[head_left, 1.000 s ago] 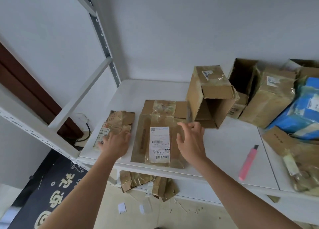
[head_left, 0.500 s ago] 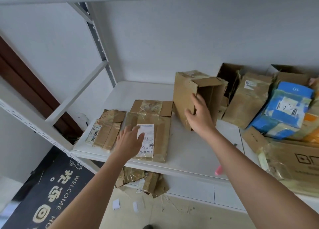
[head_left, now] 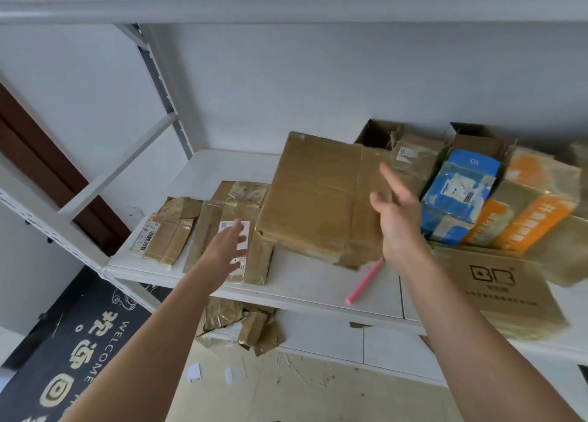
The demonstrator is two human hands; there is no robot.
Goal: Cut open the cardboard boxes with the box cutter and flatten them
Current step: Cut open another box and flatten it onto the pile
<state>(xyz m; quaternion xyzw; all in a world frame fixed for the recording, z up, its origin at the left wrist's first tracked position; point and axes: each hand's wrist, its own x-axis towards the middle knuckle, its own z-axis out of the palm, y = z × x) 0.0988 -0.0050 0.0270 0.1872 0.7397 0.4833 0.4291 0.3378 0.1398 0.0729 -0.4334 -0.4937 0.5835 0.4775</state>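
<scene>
Head view: a flattened box (head_left: 321, 198) lies tilted on the white shelf (head_left: 305, 281), its left edge overlapping a flat labelled box (head_left: 229, 227). The right hand (head_left: 397, 218) is at the box's right edge, fingers (head_left: 389, 179) spread and straight, gripping nothing. The left hand (head_left: 227, 246) hovers over the labelled box, fingers extended, holding nothing. A pink cutter (head_left: 364, 283) lies on the shelf, just below the flattened box. Uncut boxes (head_left: 461, 195) stand at right.
</scene>
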